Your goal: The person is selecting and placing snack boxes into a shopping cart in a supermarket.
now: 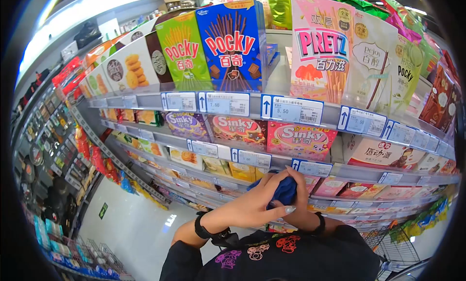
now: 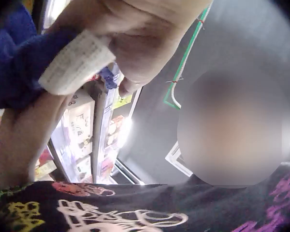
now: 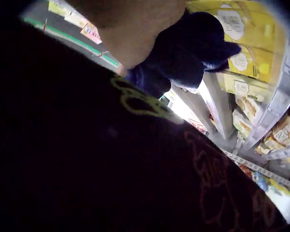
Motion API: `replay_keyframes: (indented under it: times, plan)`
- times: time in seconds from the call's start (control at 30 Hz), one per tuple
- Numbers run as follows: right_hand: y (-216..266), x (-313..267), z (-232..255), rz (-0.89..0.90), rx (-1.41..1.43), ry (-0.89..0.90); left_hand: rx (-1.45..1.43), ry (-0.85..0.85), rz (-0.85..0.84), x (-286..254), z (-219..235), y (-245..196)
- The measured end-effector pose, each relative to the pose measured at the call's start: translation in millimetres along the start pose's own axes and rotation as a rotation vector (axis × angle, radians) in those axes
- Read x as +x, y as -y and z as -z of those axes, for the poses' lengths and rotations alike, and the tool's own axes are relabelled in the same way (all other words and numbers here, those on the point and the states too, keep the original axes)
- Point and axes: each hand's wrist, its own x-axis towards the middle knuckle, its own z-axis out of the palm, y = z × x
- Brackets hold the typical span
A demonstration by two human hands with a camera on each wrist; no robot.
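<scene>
A bunched dark blue cloth [image 1: 285, 191] is between my two hands, in front of my chest. My left hand [image 1: 250, 203] wraps round its near left side, thumb across the front. From the right, my right hand [image 1: 301, 193] holds the cloth with its fingers bent over the top. A white printed label [image 2: 77, 65] hangs from the cloth [image 2: 19, 63] in the left wrist view, just under the left hand [image 2: 145, 38]. Folds of the cloth [image 3: 193, 50] stick out beyond the right hand [image 3: 130, 34] in the right wrist view. Some fingers are hidden by the cloth.
Shelves ahead carry Pocky boxes [image 1: 230, 43], a Pretz box [image 1: 320, 48] and Sinky boxes [image 1: 301, 141]. Price tags [image 1: 291, 108] line the shelf edges. A wire cart [image 1: 395, 244] stands at lower right. Floor [image 1: 131, 223] shows at left, beside another shelf of goods [image 1: 41, 164].
</scene>
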Motion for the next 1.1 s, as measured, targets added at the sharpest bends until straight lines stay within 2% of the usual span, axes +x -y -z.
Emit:
replay_keyframes:
  times: [0.07,0.13,0.2,0.23,0.37,0.47,0.53,0.6,0.63,0.67,0.73,0.77,0.87,0.93,1.1]
  plan:
    - [4.7,5.4,9.5,-0.021,-0.045,0.121,-0.003,0.09,0.04,2.0,11.3,-6.5]
    - [5.4,8.2,13.7,0.013,-0.138,0.228,0.158,0.179,-0.011,2.7,12.3,-0.9]
    - [6.4,4.9,13.6,0.069,-0.222,0.221,0.195,0.299,-0.05,5.5,11.1,6.1]
    - [7.9,1.7,15.2,0.079,-0.238,0.217,0.238,0.323,-0.151,7.7,11.2,9.9]
    - [26.1,-0.8,29.3,0.259,-0.331,0.196,0.192,0.663,-0.125,17.6,30.3,-12.9]
    - [36.2,2.7,42.5,0.419,-0.394,0.13,0.013,0.654,-0.387,26.8,44.0,-13.0]
    - [40.7,11.6,54.4,0.5,-0.457,0.085,-0.099,0.557,-0.424,34.2,64.5,-26.9]
    - [65.4,39.9,59.1,0.515,-0.646,-0.042,0.006,0.341,-0.618,46.0,80.7,-28.1]
    - [83.5,51.2,64.1,0.453,-0.784,-0.044,-0.195,0.21,-0.508,46.0,82.4,-33.2]
    - [88.1,59.1,64.0,0.359,-0.705,-0.089,-0.389,0.079,-0.388,45.6,84.4,-41.1]
    - [92.2,76.0,62.9,0.207,-0.498,-0.179,-0.535,-0.163,-0.404,51.0,88.2,-56.0]
    - [91.8,85.1,61.9,0.152,-0.372,-0.223,-0.5,-0.194,-0.429,53.6,90.3,-60.0]
    - [97.9,116.4,69.6,0.127,-0.431,-0.202,-0.422,-0.241,-0.442,60.3,94.1,-66.7]
    - [96.5,130.1,67.9,0.082,-0.345,-0.196,-0.405,-0.229,-0.4,65.6,94.0,-68.6]
    - [94.4,140.9,60.7,0.182,-0.225,-0.131,-0.4,-0.232,-0.355,77.7,99.6,-65.2]
